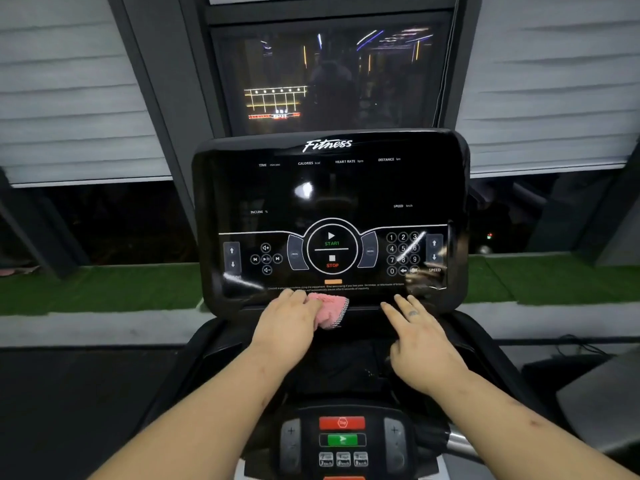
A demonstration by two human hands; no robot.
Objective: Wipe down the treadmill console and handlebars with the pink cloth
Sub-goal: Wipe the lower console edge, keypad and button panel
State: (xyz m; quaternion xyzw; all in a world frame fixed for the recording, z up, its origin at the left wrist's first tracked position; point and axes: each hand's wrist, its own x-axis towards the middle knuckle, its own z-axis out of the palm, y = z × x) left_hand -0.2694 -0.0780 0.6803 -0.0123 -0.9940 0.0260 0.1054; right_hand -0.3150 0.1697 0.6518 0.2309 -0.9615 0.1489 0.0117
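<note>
Because the small, bunched pink terry cloth [328, 310] looks soft and light, a loose grip suffices; the left hand [284, 323] grasps it against the glossy black treadmill console [329, 188] bottom edge, while the right hand [420, 341] rests there with relaxed, straight fingers.

Grey slatted blinds [69, 91] fill the upper left of the frame, and a second set [554, 81] fills the upper right. Both stop short of the sill, leaving bands of dark glass [114, 223] beneath. Between them, at top centre, a dark window pane [329, 77] in a charcoal frame [162, 81] shows yellow, blue and white streaks of light. A tiny red and green light [489, 235] glows at middle right. Green artificial turf [104, 289] runs across below the glass, edged by a pale grey kerb [86, 327]. Dark floor [69, 393] fills the lower left, and a thin black cable [581, 344] lies at the right. The room is dim
</note>
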